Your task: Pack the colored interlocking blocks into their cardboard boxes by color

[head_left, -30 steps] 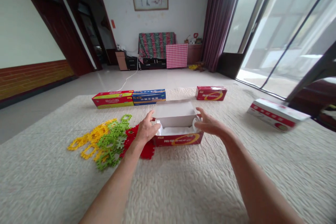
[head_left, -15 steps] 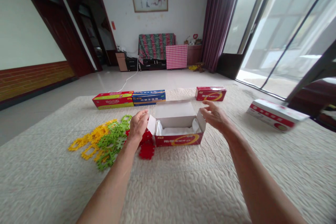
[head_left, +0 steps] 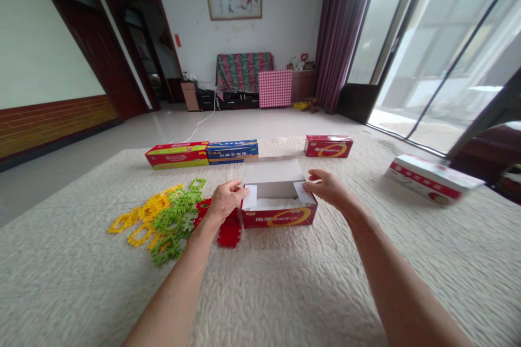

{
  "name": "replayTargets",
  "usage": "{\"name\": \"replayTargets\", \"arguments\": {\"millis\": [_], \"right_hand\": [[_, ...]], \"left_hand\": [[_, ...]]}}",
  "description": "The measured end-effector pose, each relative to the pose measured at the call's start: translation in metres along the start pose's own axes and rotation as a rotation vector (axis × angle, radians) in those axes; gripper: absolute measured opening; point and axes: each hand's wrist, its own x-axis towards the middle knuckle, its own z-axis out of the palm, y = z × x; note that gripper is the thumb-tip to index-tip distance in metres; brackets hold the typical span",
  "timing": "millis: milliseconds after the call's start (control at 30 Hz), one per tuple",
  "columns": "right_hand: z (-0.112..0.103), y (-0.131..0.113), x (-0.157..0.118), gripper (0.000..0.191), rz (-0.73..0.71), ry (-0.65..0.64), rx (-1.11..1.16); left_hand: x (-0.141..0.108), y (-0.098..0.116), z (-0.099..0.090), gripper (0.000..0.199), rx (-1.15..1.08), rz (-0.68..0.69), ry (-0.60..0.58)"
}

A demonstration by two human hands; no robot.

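Observation:
A red cardboard box (head_left: 279, 218) stands before me with its lid (head_left: 273, 170) raised at the back. White lining lies inside it. Its left flap (head_left: 251, 196) and right flap (head_left: 303, 193) are folded inward over the opening. My left hand (head_left: 227, 198) touches the left flap with its fingertips, thumb and forefinger apart. At the right end, my right hand (head_left: 329, 186) rests its thumb on the other flap, forefinger stretched out above. Red plastic interlocking pieces (head_left: 229, 234) lie beside the box, partly hidden by my left hand.
Green (head_left: 175, 219) and yellow plastic pieces (head_left: 152, 209) lie in a pile at left on the quilted cover (head_left: 285, 287). Farther back are a red-and-yellow box (head_left: 177, 156), a blue box (head_left: 233, 152) and another red box (head_left: 328, 146). A white-and-red box (head_left: 433, 179) lies right.
Both end flaps have swung from standing outward to folded in over the box. My hands have moved inward with them, the left one to the right and the right one slightly left.

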Motion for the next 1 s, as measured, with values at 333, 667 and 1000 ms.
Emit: {"name": "replayTargets", "arguments": {"millis": [333, 667, 1000], "right_hand": [[0.002, -0.006, -0.005, 0.020, 0.031, -0.149, 0.412], [-0.014, -0.008, -0.014, 0.043, -0.181, -0.418, 0.626], [-0.024, -0.004, -0.017, 0.046, -0.219, -0.522, 0.638]], "left_hand": [[-0.001, 0.000, 0.004, 0.049, -0.081, -0.014, -0.022], [-0.007, 0.011, 0.006, 0.031, -0.139, 0.017, -0.004], [-0.009, 0.012, 0.004, 0.030, -0.216, -0.003, -0.041]]}}
